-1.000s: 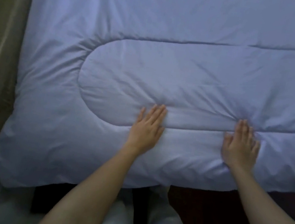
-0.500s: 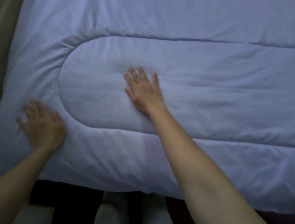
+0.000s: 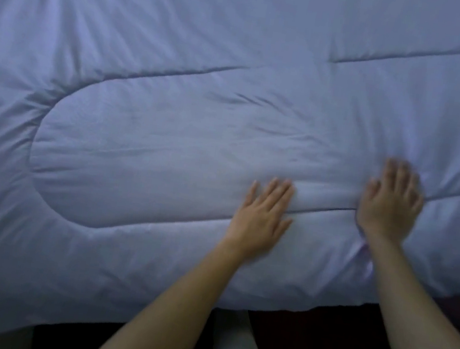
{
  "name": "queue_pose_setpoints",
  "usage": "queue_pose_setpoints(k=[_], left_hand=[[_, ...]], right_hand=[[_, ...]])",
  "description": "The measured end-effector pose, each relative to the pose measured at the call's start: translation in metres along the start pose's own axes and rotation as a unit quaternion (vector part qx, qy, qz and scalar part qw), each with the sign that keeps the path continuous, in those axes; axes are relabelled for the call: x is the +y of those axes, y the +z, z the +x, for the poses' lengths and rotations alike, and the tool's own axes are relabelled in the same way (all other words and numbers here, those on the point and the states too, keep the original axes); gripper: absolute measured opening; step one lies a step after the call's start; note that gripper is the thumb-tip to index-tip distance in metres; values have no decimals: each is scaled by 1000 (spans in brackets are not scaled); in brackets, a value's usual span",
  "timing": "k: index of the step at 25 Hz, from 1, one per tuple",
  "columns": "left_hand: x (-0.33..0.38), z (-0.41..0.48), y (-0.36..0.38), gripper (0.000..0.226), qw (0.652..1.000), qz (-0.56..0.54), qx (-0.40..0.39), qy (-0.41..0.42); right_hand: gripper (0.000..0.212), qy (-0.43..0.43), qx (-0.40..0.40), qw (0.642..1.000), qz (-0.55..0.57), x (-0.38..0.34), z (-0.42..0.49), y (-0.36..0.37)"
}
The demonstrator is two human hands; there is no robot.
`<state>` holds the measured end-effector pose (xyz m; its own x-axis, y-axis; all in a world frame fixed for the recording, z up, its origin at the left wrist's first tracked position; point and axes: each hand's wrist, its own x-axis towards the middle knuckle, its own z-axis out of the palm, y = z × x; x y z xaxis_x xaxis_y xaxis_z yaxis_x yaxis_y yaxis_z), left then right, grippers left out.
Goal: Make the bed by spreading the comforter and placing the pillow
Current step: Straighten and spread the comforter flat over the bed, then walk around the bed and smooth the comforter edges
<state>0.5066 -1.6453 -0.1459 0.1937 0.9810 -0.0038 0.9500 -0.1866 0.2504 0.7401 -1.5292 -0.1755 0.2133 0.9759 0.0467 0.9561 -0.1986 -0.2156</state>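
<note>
Comforter lies spread over the bed it hides, under both palms: left hand flat, fingers straight; right hand, blurred, seems flat and splayed, neither gripping. Pushed toward each other, they could bunch the ridge between them. Fabric is pale blue, quilted, lightly creased, its near edge overhanging.

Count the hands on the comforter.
2. The left hand lies flat on the comforter near its front edge; the right hand, blurred, presses beside it, farther right. No others visible.
</note>
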Motion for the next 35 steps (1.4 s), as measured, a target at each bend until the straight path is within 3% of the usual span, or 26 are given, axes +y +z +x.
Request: queue_pose_setpoints(k=[4,6,7,9,11,12,13,16,18,19,20,22,24,27,30,35], left_hand=[[-60,-52,1,65,995,63,-11,-81],[-93,-81,-10,71,987,60,-16,-151],[-107,-96,-16,75,981,56,-23,-186],[-130,-124,-26,82,968,52,-51,-241],[-152,-155,-33,93,952,40,-99,-288],[-162,-170,-39,98,942,36,-119,-310],[-173,-185,-43,104,932,32,-136,-335],[-179,-211,-67,101,890,13,-183,-416],[-156,-198,-90,84,850,-21,-184,-494],[-142,-185,-96,74,859,-23,-168,-483],[-127,-167,-102,64,890,-7,-151,-431],[-88,-117,-118,50,947,-60,-129,-290],[-40,-61,-149,36,955,-159,-138,-209],[51,12,-223,27,962,-241,-11,-125],[139,44,-284,24,923,-375,83,-18],[270,57,-324,23,849,-505,142,66]], right_hand=[[54,181,-3,983,28,45,-12,-20],[57,260,16,963,63,19,-26,-21],[58,248,22,965,88,-5,-44,-20],[61,82,29,989,120,-60,-99,-12],[61,-200,-33,977,61,-102,-175,9],[61,-275,-70,959,15,-113,-206,9],[61,-280,-106,954,-5,-111,-225,6],[64,-38,-195,980,5,-61,-228,-13],[66,158,-235,959,-17,-20,-201,-32],[66,230,-255,939,24,-7,-184,-47],[63,254,-274,925,68,-1,-166,-61],[45,201,-254,925,197,-19,-129,-106],[25,133,-197,910,341,-44,-105,-156],[21,85,-91,867,482,-52,-80,-238],[21,5,6,852,523,-23,-70,-320],[16,-122,109,816,554,68,-62,-416]])
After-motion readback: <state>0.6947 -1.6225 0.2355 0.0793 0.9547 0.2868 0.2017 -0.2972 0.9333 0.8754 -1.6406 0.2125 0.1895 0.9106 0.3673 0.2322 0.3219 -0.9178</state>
